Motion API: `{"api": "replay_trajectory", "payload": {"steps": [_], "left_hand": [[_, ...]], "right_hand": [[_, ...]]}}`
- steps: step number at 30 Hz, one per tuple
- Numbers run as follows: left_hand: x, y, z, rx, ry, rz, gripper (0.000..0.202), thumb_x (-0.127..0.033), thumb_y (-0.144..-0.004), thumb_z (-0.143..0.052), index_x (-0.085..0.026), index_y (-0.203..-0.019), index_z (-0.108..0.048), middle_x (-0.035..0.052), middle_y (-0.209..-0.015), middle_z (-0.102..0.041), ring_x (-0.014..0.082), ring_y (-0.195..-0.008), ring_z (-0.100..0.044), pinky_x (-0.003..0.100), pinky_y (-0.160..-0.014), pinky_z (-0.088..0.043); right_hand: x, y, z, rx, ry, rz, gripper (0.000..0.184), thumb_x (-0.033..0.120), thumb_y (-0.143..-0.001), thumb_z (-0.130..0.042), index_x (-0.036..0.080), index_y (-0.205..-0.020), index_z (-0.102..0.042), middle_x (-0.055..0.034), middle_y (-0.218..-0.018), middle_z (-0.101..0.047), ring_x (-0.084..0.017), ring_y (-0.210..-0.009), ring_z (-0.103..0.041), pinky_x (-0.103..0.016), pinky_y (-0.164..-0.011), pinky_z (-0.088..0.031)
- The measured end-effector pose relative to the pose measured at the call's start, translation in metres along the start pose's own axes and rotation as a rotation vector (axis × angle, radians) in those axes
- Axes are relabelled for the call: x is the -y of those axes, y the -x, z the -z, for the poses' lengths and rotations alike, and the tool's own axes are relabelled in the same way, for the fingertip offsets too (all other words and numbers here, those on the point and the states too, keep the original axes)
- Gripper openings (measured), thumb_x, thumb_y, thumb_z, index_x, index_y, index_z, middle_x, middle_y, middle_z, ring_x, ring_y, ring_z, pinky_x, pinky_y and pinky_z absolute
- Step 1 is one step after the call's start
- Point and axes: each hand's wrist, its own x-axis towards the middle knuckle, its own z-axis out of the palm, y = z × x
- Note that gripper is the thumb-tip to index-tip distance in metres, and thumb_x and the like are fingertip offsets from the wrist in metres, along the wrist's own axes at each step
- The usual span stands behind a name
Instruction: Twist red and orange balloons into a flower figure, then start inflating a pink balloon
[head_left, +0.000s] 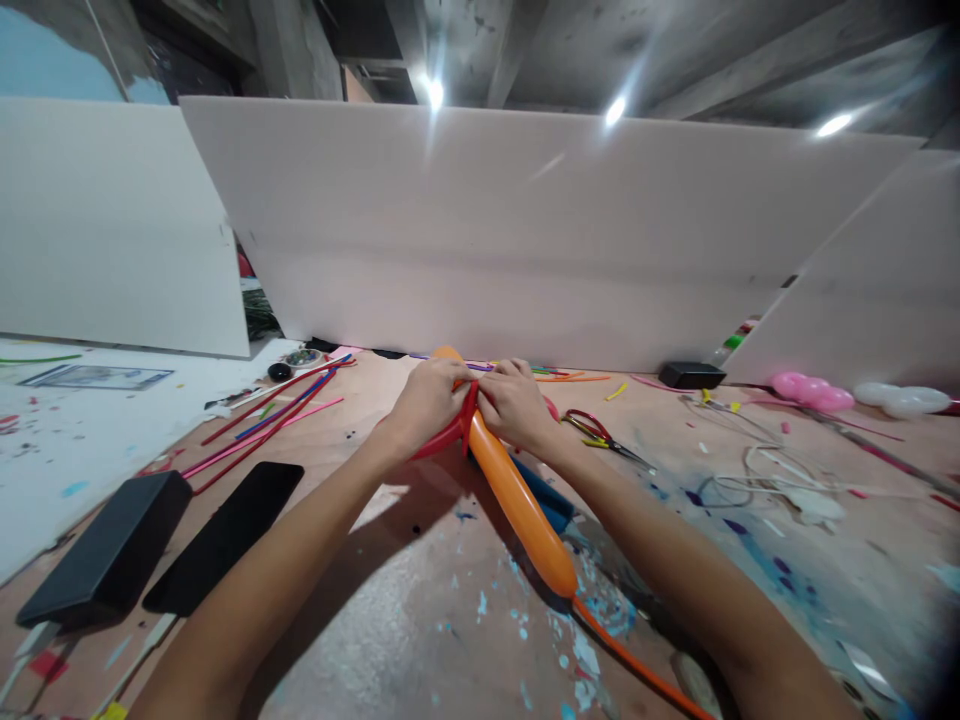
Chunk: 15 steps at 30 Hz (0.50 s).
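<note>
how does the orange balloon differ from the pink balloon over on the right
Shape: the orange balloon is long and slim, while the pink balloon shows short, rounded bulges.
Place: the orange balloon runs out from between the left hand and the right hand; the pink balloon lies apart from both, near the white panel.
Shared: both are inflated and glossy.

- Centre: a balloon [525,510] lay lengthwise above the table [420,620], passing between the left hand [431,400] and the right hand [517,400].
- Left: a phone [229,535] lay on the table, with a power bank [112,550] just beside it, farther left.
- Right: scissors [611,441] lay near the right hand; a cable [814,505] lay beyond them.
- Behind: a board [510,240] stood across the back, a box [690,376] before it.
</note>
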Motion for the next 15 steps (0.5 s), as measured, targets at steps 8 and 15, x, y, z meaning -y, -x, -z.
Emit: {"api": "replay_trajectory", "payload": {"steps": [8,15], "left_hand": [[-0.014,-0.002,0.009,0.018,0.504,0.139,0.023,-0.02,-0.088,-0.051,-0.016,-0.092,-0.072,0.0029,-0.08,-0.071,0.0135,-0.069,-0.06,0.026,-0.069,-0.047],[-0.003,-0.008,0.011,0.153,0.825,0.268,0.037,-0.045,-0.089,-0.057,-0.016,-0.067,-0.051,-0.0031,-0.06,-0.047,0.0065,-0.05,-0.034,0.021,-0.051,-0.027]], "right_hand": [[-0.006,0.0,0.003,-0.063,-0.041,-0.027,0.013,0.009,-0.073,-0.057,0.016,-0.077,-0.067,-0.0088,-0.08,-0.069,-0.024,-0.091,-0.051,-0.037,-0.088,-0.032],[-0.001,0.0,0.013,-0.091,-0.096,0.052,0.024,0.021,-0.092,-0.053,0.018,-0.073,-0.067,-0.0037,-0.078,-0.072,-0.022,-0.086,-0.048,-0.038,-0.09,-0.03]]}}
